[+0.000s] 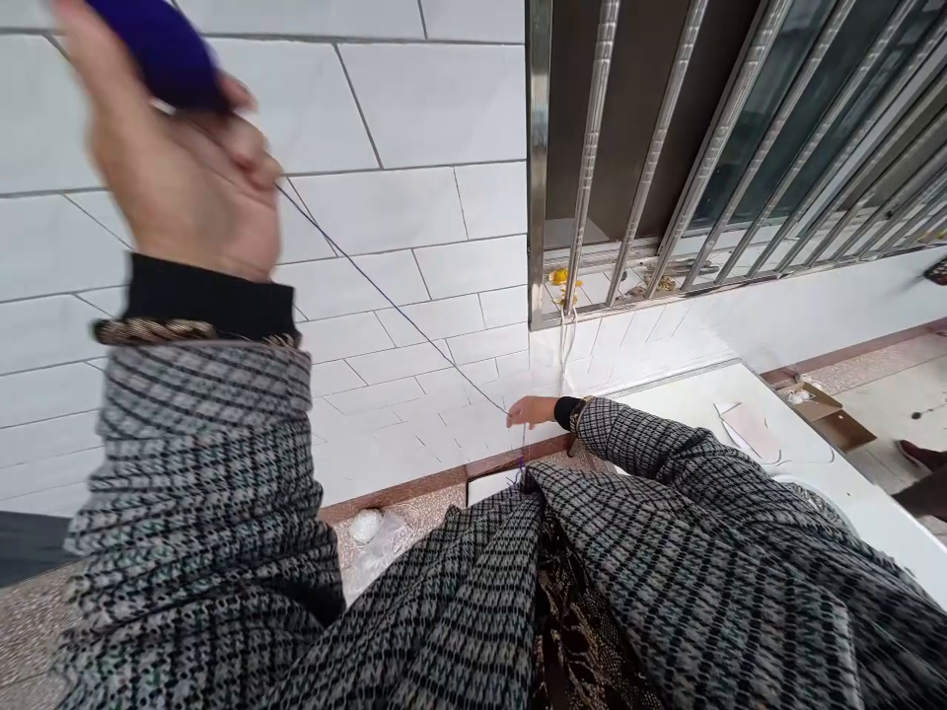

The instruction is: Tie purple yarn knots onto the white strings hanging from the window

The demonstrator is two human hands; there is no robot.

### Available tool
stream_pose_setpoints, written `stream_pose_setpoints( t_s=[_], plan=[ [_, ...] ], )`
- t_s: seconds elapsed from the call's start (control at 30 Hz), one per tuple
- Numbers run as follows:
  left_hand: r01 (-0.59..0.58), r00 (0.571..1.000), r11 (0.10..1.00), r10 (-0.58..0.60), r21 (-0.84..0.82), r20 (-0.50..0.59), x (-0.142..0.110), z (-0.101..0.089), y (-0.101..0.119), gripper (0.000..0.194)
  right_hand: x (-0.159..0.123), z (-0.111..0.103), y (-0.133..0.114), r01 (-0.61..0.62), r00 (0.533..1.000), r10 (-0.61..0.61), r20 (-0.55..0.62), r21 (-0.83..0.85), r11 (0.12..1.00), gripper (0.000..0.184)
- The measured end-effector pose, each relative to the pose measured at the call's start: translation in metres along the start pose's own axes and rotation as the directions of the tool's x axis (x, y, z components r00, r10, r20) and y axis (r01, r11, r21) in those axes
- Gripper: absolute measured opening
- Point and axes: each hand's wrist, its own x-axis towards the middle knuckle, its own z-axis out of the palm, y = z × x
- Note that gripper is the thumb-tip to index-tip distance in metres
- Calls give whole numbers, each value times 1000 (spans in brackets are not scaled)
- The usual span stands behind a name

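Raised at the upper left, my left hand [192,182] has its fingers closed round a dark purple ball of yarn [167,49]. That ball is blurred and partly cut off by the top edge. A thin dark purple strand [392,304] runs taut from my left hand down to my right hand [530,410]. Farther off, near the wall, the fingers of my right hand pinch the strand. Below them a short length hangs, with some purple threads [518,478] by the edge of my coat.
White tiles [436,108] cover the wall ahead. A metal-barred window [651,148] is at the upper right, with white cords [566,350] hanging from it. A white table [710,394] stands at right, near an open cardboard box [833,419]. A white ball [366,526] and clear plastic lie below.
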Motion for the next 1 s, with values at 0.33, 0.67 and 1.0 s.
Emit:
stream_pose_setpoints(
  t_s=[0.33, 0.67, 1.0],
  plan=[
    [294, 933, 956, -280, -29, 227, -133, 29, -95, 49, -71, -42, -201, 591, 803, -583, -125, 297, 750, 38],
    [389, 902, 916, -357, -100, 242, -157, 44, -105, 38, -83, -20, -206, 663, 747, -634, -200, 154, 733, 32],
    [168, 716, 932, -339, 321, 611, -151, 25, -78, 26, -93, -68, -247, 449, 629, -723, -284, -627, 637, 37]
  ],
)
